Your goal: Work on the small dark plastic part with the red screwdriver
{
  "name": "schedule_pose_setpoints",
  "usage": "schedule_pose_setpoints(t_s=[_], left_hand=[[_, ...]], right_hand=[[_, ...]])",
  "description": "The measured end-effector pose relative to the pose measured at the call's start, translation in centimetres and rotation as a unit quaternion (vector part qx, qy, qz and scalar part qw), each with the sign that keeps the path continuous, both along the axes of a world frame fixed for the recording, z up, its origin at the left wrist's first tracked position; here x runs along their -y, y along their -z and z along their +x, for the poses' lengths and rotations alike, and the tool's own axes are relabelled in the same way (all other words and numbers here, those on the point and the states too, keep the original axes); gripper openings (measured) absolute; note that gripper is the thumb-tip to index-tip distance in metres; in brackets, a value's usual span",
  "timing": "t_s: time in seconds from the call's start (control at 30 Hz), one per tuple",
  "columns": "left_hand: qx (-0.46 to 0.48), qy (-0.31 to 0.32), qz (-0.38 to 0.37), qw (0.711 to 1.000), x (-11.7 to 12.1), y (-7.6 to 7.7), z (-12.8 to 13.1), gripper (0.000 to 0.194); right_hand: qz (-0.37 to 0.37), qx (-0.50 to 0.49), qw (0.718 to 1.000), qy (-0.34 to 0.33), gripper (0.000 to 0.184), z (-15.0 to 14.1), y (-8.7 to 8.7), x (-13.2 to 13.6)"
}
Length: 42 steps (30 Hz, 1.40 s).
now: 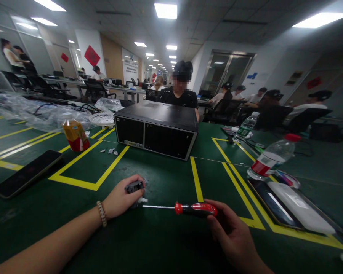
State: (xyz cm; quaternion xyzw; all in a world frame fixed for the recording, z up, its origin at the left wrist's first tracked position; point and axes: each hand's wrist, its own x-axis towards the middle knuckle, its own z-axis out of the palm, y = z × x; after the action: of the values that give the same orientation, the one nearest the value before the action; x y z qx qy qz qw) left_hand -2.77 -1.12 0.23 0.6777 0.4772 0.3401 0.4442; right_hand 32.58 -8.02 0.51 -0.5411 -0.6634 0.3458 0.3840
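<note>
My left hand point(122, 199), with a beaded bracelet point(101, 214) at its wrist, is closed around a small dark grey part point(135, 186) low over the green table. What kind of part it is I cannot make out. In my right hand point(234, 228) a red and black screwdriver point(196, 209) is held by the end of its handle. Its shaft lies level and points left, with the tip beside my left hand; whether it touches the part is hidden. A small white scrap point(143, 200) shows beside my left fingers.
A black computer case point(157, 131) stands ahead, a person point(178, 95) behind it. To the left are a phone point(28, 173), an orange drink bottle point(75, 133) and a white basket point(103, 118). On the right stand a red-capped bottle point(274, 158), a clear bottle point(246, 126) and another phone point(277, 203).
</note>
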Motion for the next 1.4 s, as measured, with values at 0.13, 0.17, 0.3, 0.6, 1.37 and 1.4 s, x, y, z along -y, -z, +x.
schedule_pose_setpoints(t_s=[0.13, 0.17, 0.3, 0.6, 1.37, 1.4], left_hand=[[0.000, -0.009, 0.011, 1.000, 0.0, 0.2, 0.1, 0.016], [-0.001, -0.008, 0.012, 1.000, 0.0, 0.2, 0.1, 0.016], [-0.004, -0.004, 0.011, 1.000, 0.0, 0.1, 0.0, 0.016], [-0.007, -0.004, -0.001, 1.000, 0.1, -0.1, 0.1, 0.017], [-0.003, -0.001, -0.007, 1.000, 0.0, -0.1, 0.0, 0.017], [-0.002, -0.001, -0.009, 1.000, 0.0, -0.1, 0.0, 0.017]], right_hand=[[0.019, -0.029, 0.999, -0.002, 0.042, 0.0, 0.7, 0.3], [0.018, -0.036, 0.999, -0.003, 0.041, 0.0, 0.7, 0.3], [-0.008, -0.036, 0.999, 0.002, 0.038, -0.2, 0.1, 0.3], [-0.007, -0.024, 0.999, 0.038, 0.039, -0.8, -0.5, 0.4], [0.005, -0.035, 0.999, 0.026, 0.044, -0.6, -0.1, 0.3], [0.008, -0.037, 0.999, 0.024, 0.043, -0.6, 0.0, 0.4]])
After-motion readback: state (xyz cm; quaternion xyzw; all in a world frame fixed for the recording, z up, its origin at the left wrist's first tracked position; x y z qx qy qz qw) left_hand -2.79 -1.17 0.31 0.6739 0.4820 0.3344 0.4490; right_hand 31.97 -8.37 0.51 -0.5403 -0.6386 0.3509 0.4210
